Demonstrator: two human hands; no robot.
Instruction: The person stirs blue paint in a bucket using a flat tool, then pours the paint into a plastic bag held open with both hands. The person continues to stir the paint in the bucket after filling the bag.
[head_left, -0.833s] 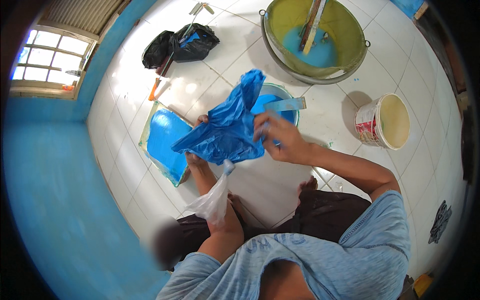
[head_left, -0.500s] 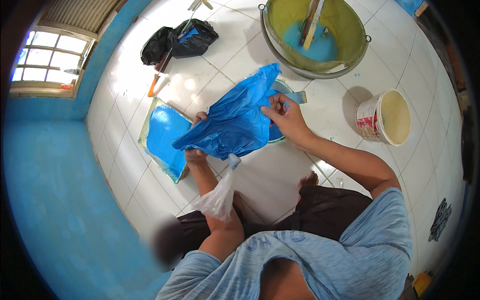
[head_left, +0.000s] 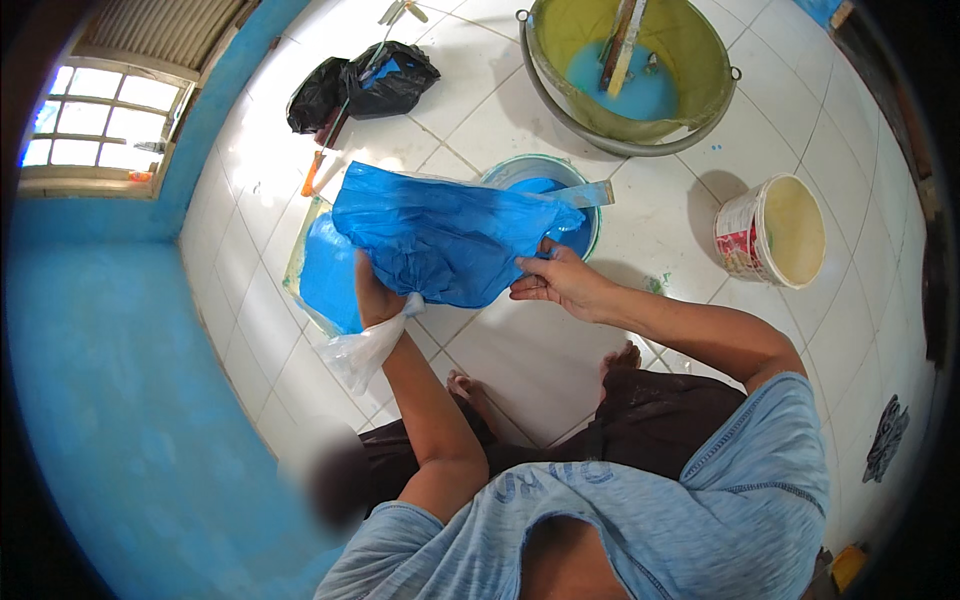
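A crumpled blue plastic bag [head_left: 440, 235] is stretched out between my hands above the floor. My right hand [head_left: 562, 284] pinches its lower right edge between thumb and fingers. At the bag's left side, my left hand [head_left: 374, 292] holds it from below, its fingers hidden behind the plastic. A whitish translucent plastic piece [head_left: 365, 350] hangs from the bag over my left wrist. Partly covered by the bag are a paint tray [head_left: 330, 270] with blue paint and a round tub [head_left: 598, 232] of blue paint, with a flat brush [head_left: 588, 194] across its rim.
A big olive bucket [head_left: 700, 110] holds bluish liquid and wooden sticks. To the right stands a white pail [head_left: 796, 235]. Black plastic bags [head_left: 395, 88] and an orange-handled tool [head_left: 314, 172] lie at the far left. A blue wall [head_left: 95, 400] borders the tiled floor on the left.
The bag has swung left and spread out wider, uncovering more of the paint tub. My right hand has moved slightly down; my left hand and the translucent plastic have shifted left.
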